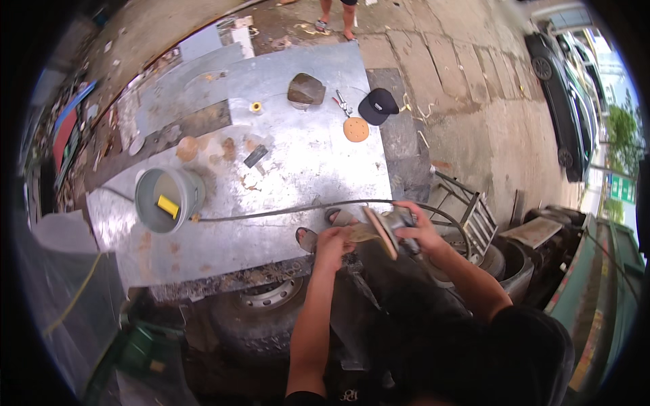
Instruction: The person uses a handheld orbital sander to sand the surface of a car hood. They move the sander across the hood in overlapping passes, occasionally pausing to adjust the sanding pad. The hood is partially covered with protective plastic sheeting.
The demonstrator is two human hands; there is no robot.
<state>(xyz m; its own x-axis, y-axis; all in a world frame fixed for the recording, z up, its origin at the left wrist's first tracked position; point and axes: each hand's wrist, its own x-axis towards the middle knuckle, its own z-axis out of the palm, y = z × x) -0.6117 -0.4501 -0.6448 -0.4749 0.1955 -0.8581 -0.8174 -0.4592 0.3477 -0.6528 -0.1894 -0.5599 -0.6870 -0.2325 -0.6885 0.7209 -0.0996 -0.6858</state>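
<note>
— Closest to the lens, what do you make out?

— Dark trousers and both forearms rising from the lower edge. Right hand [418,230] wraps the body of a sander [395,227], fingers closed over it, with the tool tipped so its pad [380,233] faces the left hand [333,240].

— And that left hand?

— It pinches a sanding disc [364,233] at the pad's face, fingers narrowed on the disc's edge. I judge the tool is turned that way so the pad can be reached; whether the disc is stuck to the pad I cannot tell.

— Where does the hose [284,210] run?

— From the sander it curves away past the left hand, across the metal surface [305,155], towards a grey bucket [168,199] well off to the left of that hand. A yellow block [168,206] sits inside the bucket.

— Anything beyond the hands?

— Farther out on the sheet, ahead of the right hand, lies a spare orange disc [355,128], with a black cap [379,105] just beside it and pliers [343,103] near both. A dark scoop-shaped piece [305,89] rests farther ahead, a small yellow roll [256,107] to its left.

— Under the hands?

— Two sandalled feet [325,227] on the sheet's near edge, and a tyre [264,311] below, seemingly propping the sheet. Another person's feet [335,26] stand at the far end.
</note>
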